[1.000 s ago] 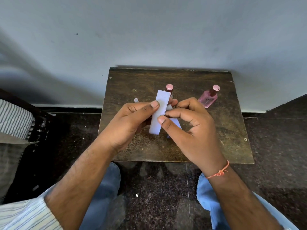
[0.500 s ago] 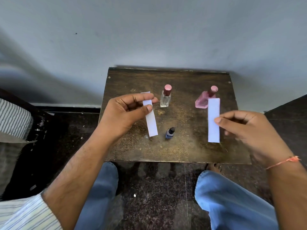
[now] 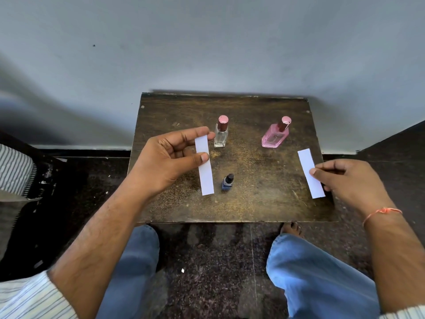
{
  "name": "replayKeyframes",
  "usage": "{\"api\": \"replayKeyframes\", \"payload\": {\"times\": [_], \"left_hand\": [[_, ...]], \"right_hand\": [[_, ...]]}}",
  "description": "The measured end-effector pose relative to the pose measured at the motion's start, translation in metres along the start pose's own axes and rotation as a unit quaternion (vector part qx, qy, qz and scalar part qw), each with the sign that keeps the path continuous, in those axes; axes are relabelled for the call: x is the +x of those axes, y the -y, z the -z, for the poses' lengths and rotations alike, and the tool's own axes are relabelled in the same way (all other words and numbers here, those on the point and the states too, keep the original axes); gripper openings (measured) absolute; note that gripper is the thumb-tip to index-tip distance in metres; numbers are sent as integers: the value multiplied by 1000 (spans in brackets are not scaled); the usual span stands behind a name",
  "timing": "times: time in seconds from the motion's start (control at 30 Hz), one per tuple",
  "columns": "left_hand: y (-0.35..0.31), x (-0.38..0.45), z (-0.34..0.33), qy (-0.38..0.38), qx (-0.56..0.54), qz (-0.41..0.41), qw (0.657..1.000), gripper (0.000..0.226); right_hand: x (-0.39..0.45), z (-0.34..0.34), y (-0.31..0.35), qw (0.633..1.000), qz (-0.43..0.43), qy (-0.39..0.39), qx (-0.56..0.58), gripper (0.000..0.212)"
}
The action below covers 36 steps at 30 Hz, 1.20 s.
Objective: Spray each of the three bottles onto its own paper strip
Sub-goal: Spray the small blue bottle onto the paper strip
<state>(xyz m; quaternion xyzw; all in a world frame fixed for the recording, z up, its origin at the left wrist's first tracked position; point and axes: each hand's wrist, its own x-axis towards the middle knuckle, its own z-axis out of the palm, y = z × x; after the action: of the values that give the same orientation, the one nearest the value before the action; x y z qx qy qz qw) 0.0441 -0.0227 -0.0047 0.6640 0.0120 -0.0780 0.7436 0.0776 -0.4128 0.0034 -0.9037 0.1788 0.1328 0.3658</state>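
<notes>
While both hands are busy with paper, none of the three bottles is touched, so no spraying looks started; this reads as the laying-out step. Left hand (image 3: 167, 157) pinches one white paper strip (image 3: 204, 166) between thumb and fingertips near its upper half, rest of the strip hanging free over the surface (image 3: 253, 203), lower end just left of the small dark blue bottle (image 3: 227, 181). Left grip is curled round the strip, not wide. Can't tell if it holds a single strip or more stacked together.

Right hand (image 3: 349, 180) pinches a second strip (image 3: 310, 172) at its middle, thumb on top, fingers underneath, near the right edge of the surface. Strip is tilted, below and right of the pink bottle (image 3: 274, 137). Can't tell if its lower end touches the wood.

Clear bottle (image 3: 221, 133) with pink cap stands upright at back centre, just beside the left fingertips. Pink bottle upright at back right. Blue one stands nearer the front, middle. All capped.

Likely reason for the spread: one strip gets parked beside each bottle so scents stay separate. Strips held by the edge, probably to keep the spray area clean. Only two strips are plainly seen; a third is needed. Light paper could slide or blow off the edge on the right.
</notes>
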Motion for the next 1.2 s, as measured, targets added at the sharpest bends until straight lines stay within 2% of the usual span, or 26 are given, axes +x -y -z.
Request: {"api": "replayKeyframes", "payload": {"times": [0.1, 0.3, 0.4, 0.47, 0.53, 0.7, 0.8, 0.9, 1.07, 1.13, 1.2], "left_hand": [[0, 0, 5, 8, 23, 5, 1000, 56], [1, -2, 12, 23, 54, 11, 998, 56], [1, -2, 15, 29, 68, 14, 997, 57], [2, -3, 16, 35, 71, 14, 997, 59], [3, -4, 16, 41, 75, 13, 996, 60], [5, -6, 18, 58, 80, 17, 995, 65], [4, -5, 17, 69, 74, 19, 995, 70], [5, -5, 17, 71, 83, 18, 994, 71], [6, -5, 15, 66, 84, 18, 994, 73], [5, -6, 15, 59, 78, 19, 995, 73], [4, -6, 15, 54, 78, 21, 995, 72]], "right_hand": [[0, -2, 3, 1000, -7, -6, 8, 10], [-6, -3, 12, 998, 16, -37, -49, 24], [-7, -6, 16, 989, 64, -88, -105, 34], [-12, -11, 23, 983, 119, -107, -87, 31], [-21, -23, 32, 978, 188, -78, -37, 28], [-44, -71, 56, 938, 314, 144, 25, 50], [-51, -92, 61, 917, 354, 181, 12, 58], [-51, -105, 61, 918, 349, 188, 6, 59], [-45, -114, 54, 931, 331, 156, 4, 33], [-44, -115, 54, 937, 300, 170, 51, 27], [-44, -116, 56, 931, 244, 214, 168, 25]]}}
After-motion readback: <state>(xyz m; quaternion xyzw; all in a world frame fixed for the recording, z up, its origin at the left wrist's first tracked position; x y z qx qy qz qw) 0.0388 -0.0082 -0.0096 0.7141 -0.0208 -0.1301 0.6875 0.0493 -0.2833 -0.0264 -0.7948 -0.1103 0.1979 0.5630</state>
